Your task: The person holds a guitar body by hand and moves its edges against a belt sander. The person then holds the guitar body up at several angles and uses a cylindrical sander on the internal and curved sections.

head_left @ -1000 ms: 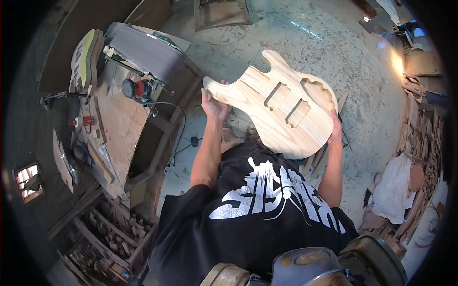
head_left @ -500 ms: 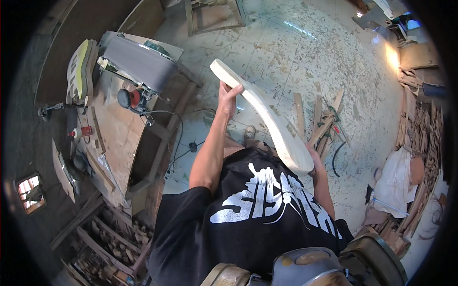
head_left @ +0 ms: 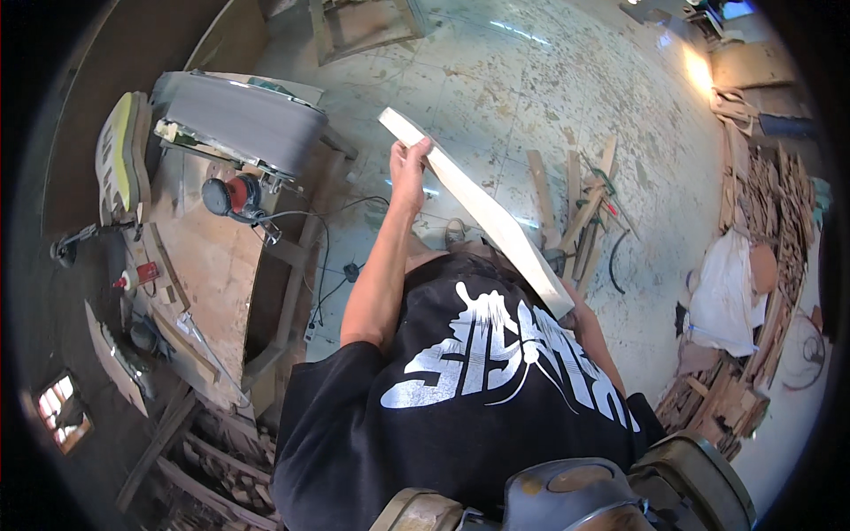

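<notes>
A pale wooden guitar body [head_left: 487,217] is tilted edge-on in front of me, running diagonally from upper left to lower right. My left hand [head_left: 409,168] is closed on its upper end, fingers wrapped over the edge. At the lower end my right hand [head_left: 577,310] grips it, mostly hidden by the wood. Left of the body are a grey belt sander [head_left: 239,124] and a red and black hand sander [head_left: 232,193] on a plywood bench [head_left: 204,265].
A red bottle [head_left: 139,275] and a pale guitar-shaped piece [head_left: 119,155] lie along the bench. Loose boards and clamps [head_left: 584,217] rest on the tiled floor [head_left: 540,97]. Stacked scrap wood [head_left: 761,195] and a white sack [head_left: 726,292] line the right side; cords trail beside the bench.
The guitar body has turned from face-up, its cavities showing, to edge-on. My left hand rose, then shifted slightly left; my right hand moved down and left.
</notes>
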A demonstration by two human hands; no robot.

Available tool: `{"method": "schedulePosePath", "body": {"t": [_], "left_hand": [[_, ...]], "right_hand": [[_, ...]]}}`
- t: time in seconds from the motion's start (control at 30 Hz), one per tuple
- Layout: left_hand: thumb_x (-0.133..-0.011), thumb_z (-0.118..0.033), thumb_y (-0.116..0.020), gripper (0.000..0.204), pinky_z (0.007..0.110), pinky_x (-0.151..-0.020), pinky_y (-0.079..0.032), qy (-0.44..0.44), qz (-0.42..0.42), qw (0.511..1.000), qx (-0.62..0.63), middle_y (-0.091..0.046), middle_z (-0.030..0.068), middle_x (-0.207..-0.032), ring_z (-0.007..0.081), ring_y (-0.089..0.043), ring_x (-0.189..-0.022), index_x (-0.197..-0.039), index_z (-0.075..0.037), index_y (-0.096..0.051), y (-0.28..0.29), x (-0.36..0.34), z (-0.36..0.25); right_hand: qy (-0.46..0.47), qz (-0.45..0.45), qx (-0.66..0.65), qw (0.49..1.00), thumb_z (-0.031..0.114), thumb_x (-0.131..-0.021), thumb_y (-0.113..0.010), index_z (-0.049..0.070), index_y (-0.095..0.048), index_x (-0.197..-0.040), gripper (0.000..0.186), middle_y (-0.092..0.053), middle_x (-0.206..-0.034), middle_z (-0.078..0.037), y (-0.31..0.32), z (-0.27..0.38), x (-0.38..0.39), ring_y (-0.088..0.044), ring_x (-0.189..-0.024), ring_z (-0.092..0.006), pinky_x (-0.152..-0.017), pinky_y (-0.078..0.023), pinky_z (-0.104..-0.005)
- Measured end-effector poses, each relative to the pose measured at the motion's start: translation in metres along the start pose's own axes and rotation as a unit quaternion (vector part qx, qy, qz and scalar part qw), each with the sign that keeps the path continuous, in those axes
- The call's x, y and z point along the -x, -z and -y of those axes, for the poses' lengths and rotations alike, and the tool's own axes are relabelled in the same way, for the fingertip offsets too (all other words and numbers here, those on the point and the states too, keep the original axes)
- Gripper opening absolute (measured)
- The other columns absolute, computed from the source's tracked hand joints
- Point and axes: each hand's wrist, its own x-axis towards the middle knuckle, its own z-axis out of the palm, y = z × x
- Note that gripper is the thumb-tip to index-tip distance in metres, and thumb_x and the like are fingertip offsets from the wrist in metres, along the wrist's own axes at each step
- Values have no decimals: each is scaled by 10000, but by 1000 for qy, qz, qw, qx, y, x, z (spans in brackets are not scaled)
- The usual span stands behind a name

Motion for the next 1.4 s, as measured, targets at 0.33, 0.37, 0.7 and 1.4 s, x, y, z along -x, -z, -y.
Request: {"method": "schedulePosePath", "body": {"t": [0.33, 0.37, 0.7, 1.4], "left_hand": [[-876, -340, -688, 470, 332, -904, -454, 63, 11, 998, 24, -619, 66, -1071, 172, -590, -987, -1179, -24, -517, 40, -12, -6], [-876, -340, -689, 478, 334, -913, -444, 71, 7, 997, 26, -600, 55, -1087, 170, -578, -1016, -1201, -33, -519, 43, -14, -5], [-825, -287, -761, 582, 366, -935, -450, 111, -49, 990, 65, -576, 97, -1164, 206, -566, -1059, -1251, 0, -489, 86, -27, 13], [-542, 14, -537, 783, 339, -1062, -415, 20, 96, 964, 245, -580, 150, -1253, 267, -549, -1207, -1313, 70, -417, 111, 58, -40]], "right_hand": [[16, -200, 344, 917, 602, -978, -395, 115, -663, -1168, 587, -677, -743, -76, -82, 0, 30, -621, -525, -159, -419, -435, -274], [27, -261, 404, 877, 596, -982, -399, 85, -636, -1221, 611, -692, -816, -107, -83, 3, 30, -664, -633, -177, -517, -503, -292], [466, -232, 527, 672, 431, -760, -818, -20, -592, -1202, 671, -705, -1051, -149, -154, -25, 56, -672, -1008, -221, -893, -496, -341], [513, -206, 654, 516, 195, -683, -850, -26, -636, -1169, 575, -731, -932, -191, -206, -17, 142, -742, -850, -270, -771, -569, -348]]}}
